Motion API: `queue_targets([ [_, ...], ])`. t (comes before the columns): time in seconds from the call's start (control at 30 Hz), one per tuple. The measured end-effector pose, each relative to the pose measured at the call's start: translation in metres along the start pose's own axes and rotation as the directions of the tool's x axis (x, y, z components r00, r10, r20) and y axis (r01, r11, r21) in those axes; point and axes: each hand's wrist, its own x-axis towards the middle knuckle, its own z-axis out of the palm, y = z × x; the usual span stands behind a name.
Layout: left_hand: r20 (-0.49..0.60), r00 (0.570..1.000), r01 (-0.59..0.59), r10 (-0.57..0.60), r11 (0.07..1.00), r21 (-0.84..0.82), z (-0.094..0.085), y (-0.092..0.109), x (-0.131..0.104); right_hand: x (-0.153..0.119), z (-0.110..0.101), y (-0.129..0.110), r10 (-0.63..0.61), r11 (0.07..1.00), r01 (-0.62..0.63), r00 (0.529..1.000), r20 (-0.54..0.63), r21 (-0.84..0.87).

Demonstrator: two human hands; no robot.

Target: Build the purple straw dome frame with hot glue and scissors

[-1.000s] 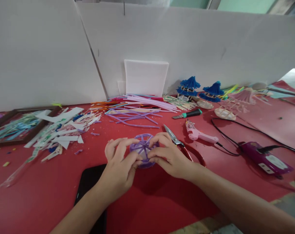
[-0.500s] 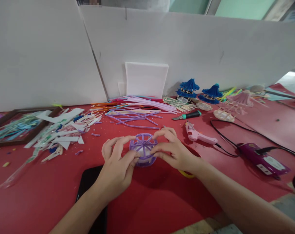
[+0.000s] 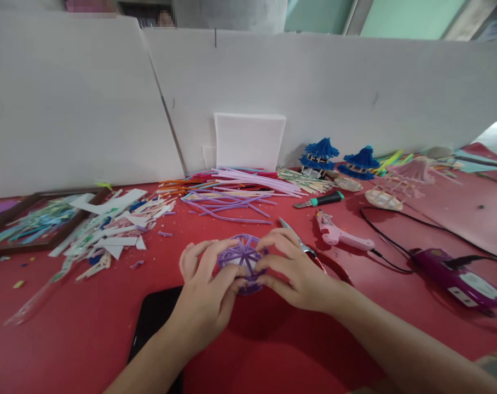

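Between my two hands is a small round purple pipe-cleaner frame [image 3: 243,253] with spokes meeting at its top and something white inside. My left hand [image 3: 211,276] grips its left side, thumb and fingers closed on the rim. From the other side my right hand [image 3: 292,269] pinches the right rim. My fingertips cover parts of the lower edge. A pair of scissors [image 3: 294,232] lies partly under my right hand, blades pointing away. Beside my left wrist is a black phone [image 3: 155,314], partly covered by the forearm.
Purple pipe cleaners [image 3: 227,207] lie behind my hands. To the right are a utility knife [image 3: 320,200], a pink glue gun [image 3: 341,235] and a purple power strip [image 3: 457,276] with black cable. Blue-roofed models [image 3: 320,156] stand further back. Paper scraps [image 3: 113,224] and a brown frame [image 3: 59,241] sit left.
The view has shifted, so everything sits slightly lower. Both hands still hold the purple frame, which is tipped a little differently, with the fingers closer together. More of the scissors shows.
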Motion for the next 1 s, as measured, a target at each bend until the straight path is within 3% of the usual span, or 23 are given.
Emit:
queue_targets([
  [0.17,-0.036,0.998,0.048,-0.049,0.998,-0.048,0.003,0.001,-0.001,0.001,0.003,-0.002,0.009,0.999,-0.01,0.999,0.045,0.034],
  [0.47,0.063,0.995,0.088,-0.079,0.984,-0.158,0.004,-0.004,-0.001,0.004,0.008,-0.015,0.15,0.977,-0.162,0.985,0.089,0.139],
  [0.77,0.046,0.997,0.059,-0.057,0.998,-0.04,0.003,-0.005,-0.002,-0.002,0.001,0.009,0.05,0.999,-0.05,0.999,0.013,0.01],
  [1.0,0.047,0.994,0.103,-0.101,0.993,-0.049,0.005,-0.001,-0.002,0.001,0.008,-0.002,0.068,0.997,-0.068,0.998,0.008,0.034],
])
